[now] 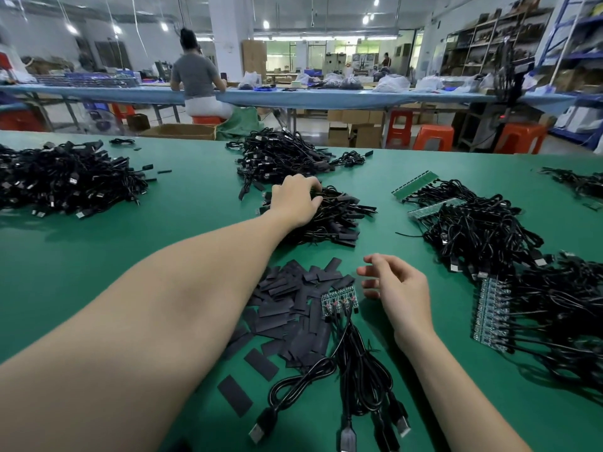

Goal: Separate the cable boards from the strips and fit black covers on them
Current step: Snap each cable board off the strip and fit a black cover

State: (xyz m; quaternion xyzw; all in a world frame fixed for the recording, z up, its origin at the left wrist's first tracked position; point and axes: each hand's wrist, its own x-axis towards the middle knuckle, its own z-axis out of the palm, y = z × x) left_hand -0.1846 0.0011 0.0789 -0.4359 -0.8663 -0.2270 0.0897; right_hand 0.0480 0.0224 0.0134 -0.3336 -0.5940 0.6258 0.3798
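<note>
My left hand (pixel 295 200) reaches far forward and rests on a heap of covered cables (pixel 329 216), its fingers curled down into the heap; what they hold is hidden. My right hand (pixel 396 285) hovers with loosely bent fingers and holds nothing, just right of a small strip of green cable boards (pixel 339 301). That strip lies at the edge of a pile of flat black covers (pixel 287 308), and its cables (pixel 362 380) trail toward me with USB plugs at the near edge.
More board strips with cables lie on the right (pixel 489 308) and far right (pixel 414 187). Big heaps of black cables sit at the far left (pixel 65 181) and far centre (pixel 280 154). The green table (pixel 195 203) ends ahead; a person sits at another bench beyond.
</note>
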